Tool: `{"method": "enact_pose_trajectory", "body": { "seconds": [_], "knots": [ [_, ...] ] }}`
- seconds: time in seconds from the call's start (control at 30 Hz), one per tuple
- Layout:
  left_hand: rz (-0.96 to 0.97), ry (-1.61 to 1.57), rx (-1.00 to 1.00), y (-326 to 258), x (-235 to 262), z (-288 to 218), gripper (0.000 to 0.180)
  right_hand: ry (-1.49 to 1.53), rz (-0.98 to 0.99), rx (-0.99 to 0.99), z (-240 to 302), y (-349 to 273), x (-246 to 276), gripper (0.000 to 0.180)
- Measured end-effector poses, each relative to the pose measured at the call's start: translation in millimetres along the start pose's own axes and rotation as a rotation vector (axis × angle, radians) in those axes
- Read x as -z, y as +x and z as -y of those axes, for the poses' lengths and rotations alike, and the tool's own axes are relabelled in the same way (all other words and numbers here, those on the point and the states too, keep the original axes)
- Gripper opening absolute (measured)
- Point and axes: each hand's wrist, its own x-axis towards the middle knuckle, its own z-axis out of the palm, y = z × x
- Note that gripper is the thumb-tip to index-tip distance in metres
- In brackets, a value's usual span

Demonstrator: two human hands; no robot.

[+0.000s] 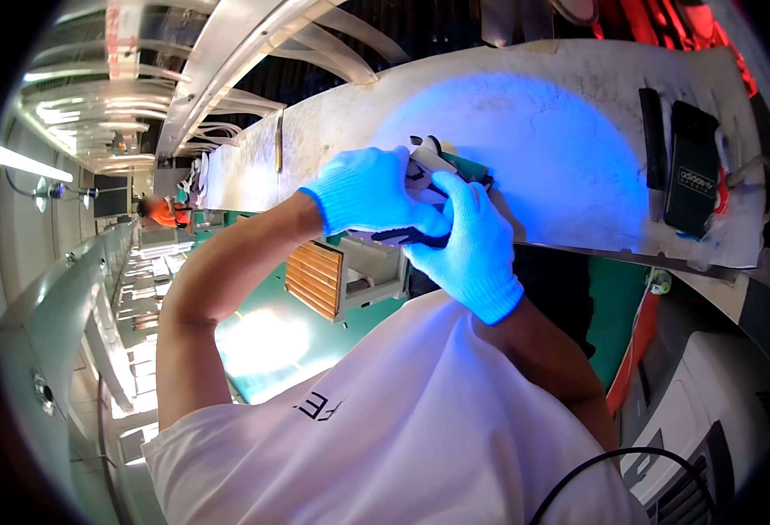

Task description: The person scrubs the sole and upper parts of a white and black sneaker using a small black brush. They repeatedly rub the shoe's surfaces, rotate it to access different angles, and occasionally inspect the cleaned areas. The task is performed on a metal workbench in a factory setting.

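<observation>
Both my hands wear white knit gloves tinted blue by a lamp. My left hand [369, 188] and my right hand [472, 249] are closed together around a small white and black part [433, 164] with a green piece behind it. They hold it at the near edge of a white workbench [525, 131]. A black piece [402, 235] of the part shows between the two palms. The gloves hide most of the part.
A black flat device [691, 171] and a slim black bar [653, 144] lie on the bench at the right. A wooden slatted box [315, 278] sits below the bench. A person in orange [164, 211] stands far off. White equipment [709, 411] and a black cable [595, 468] are at lower right.
</observation>
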Motion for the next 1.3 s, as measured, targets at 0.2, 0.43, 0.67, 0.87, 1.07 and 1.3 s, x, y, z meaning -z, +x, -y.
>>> {"method": "enact_pose_trajectory", "body": {
  "seconds": [0.2, 0.43, 0.67, 0.87, 1.07, 1.3],
  "knots": [
    [0.262, -0.402, -0.124, -50, 24, 22, 0.081, -0.065, -0.070, 0.138, 18, -15, 6, 0.103],
    [-0.162, -1.236, -0.740, -104, -55, 76, 0.099, 0.573, -0.139, -0.097, -12, -73, 23, 0.112],
    [-0.756, -1.368, -0.542, -94, -115, 13, 0.077, 0.650, -0.094, -0.442, -11, -85, 36, 0.100],
    [-0.457, -1.843, -0.300, -61, -218, -18, 0.065, 0.651, -0.134, -0.351, 4, -85, 26, 0.065],
    [-0.415, -2.005, -0.387, -51, -233, -36, 0.059, 0.473, -0.099, -0.439, 12, -96, 36, 0.089],
    [-0.689, -1.602, -0.598, -39, -231, -22, 0.061, 0.077, -0.068, 0.079, 112, -63, 71, 0.109]
  ]
}}
